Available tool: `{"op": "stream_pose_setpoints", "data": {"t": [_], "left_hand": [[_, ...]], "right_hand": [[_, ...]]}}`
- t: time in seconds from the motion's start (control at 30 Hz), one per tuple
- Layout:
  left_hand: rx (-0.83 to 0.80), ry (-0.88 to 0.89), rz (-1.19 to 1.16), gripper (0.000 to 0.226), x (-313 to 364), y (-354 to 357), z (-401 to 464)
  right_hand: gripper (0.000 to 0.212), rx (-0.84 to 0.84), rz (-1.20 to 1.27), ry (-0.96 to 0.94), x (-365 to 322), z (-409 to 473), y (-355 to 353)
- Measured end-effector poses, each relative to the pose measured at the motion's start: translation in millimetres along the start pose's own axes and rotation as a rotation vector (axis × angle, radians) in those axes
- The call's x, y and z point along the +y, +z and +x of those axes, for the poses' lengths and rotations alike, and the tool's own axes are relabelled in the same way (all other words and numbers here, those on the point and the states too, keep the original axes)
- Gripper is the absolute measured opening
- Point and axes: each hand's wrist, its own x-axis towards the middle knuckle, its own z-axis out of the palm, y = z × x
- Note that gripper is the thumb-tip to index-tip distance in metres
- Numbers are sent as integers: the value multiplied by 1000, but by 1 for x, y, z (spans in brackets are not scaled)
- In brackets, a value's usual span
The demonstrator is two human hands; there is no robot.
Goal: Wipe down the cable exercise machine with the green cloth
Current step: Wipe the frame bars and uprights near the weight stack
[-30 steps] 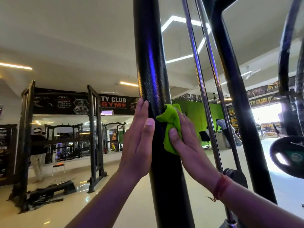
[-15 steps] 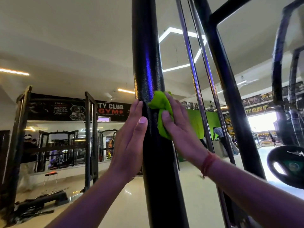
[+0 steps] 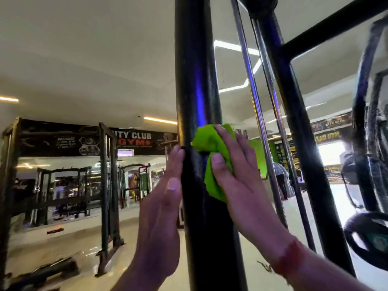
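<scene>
Green cloth [image 3: 212,156] bunched against right edge of black upright post [image 3: 197,85] of cable machine, pressed there under flat, straight fingers of right hand [image 3: 241,181]. Left hand [image 3: 161,217] flat too, fingers together, resting along post's left edge, gripping nothing. Chrome guide rods [image 3: 258,114] just right of cloth, narrow gap between. Open floor [image 3: 73,238] well to the left.

Bare forearms; red thread [image 3: 290,258] (right wrist).

A commercial gym: black power racks [image 3: 107,185] stand far left under a "CITY CLUB GYM" banner [image 3: 134,139], a weight plate [image 3: 369,242] near right.
</scene>
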Motion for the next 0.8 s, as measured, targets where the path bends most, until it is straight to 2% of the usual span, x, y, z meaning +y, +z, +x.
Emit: {"op": "stream_pose_setpoints", "data": {"t": [0.1,0.17,0.27,0.3,0.33,0.37,0.4,0.47,0.57,0.67,0.8], "left_hand": [[-118,-107,-18,65,30,12,53],[-90,-103,-62,61,34,9,72],[-37,-116,60,106,-4,3,93],[-36,-110,43,116,-5,2,93],[-2,-125,32,119,22,3,84],[-1,-136,12,117,72,9,66],[-6,-128,28,102,118,13,57],[-76,39,-119,73,168,22,55],[-18,9,-174,70,181,25,91],[-16,40,-62,58,198,24,131],[-27,54,-150,53,223,29,166]], "right_hand": [[45,10,-32,-9,-22,72,-1],[44,41,-60,-23,-34,99,1],[47,26,-71,8,-39,104,2],[49,27,-68,12,-41,113,1],[49,31,-71,19,-44,130,-1],[49,31,-91,16,-49,150,-2],[50,23,-117,10,-56,170,-2],[51,-40,-122,19,-65,191,-4],[52,-140,-106,88,-73,195,-11],[52,-110,-112,117,-80,245,-12],[55,-111,-125,119,-93,294,-13]]}}
